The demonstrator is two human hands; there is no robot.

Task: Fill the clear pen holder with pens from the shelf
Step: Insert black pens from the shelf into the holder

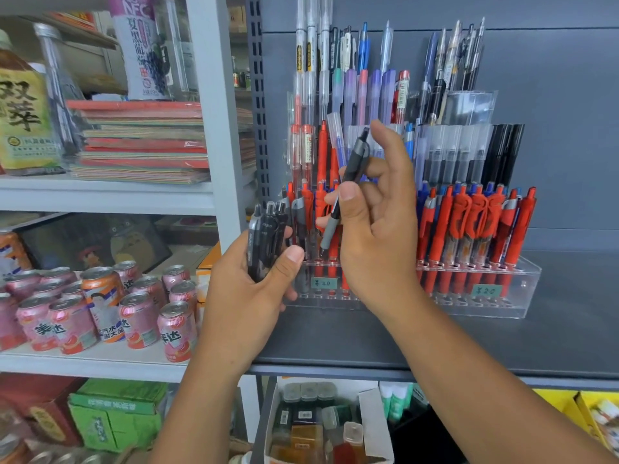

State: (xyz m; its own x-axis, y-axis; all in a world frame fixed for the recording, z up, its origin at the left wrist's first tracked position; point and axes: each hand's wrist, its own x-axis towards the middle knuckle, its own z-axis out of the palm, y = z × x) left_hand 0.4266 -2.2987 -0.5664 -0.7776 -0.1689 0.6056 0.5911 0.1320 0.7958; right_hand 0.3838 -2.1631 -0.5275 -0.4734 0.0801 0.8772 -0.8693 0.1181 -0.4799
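Low centre, nearest us: the left hand [254,289] wraps fingers and thumb round a bundle of black click pens [268,236], not yet placed. Beside it the right hand [375,229] pinches one black pen with a grey rubber grip [348,182], tip down, forefinger lifted clear. Behind, the clear acrylic tiered pen holder [522,283] on the dark grey shelf [502,339] looks largely stocked. Red click pens [469,229] pack its front row; the left end, partly hidden, seems the gap.

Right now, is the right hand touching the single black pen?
Touching. The head view shows the right hand pinching the black pen between thumb and fingers, with no gap at the barrel.
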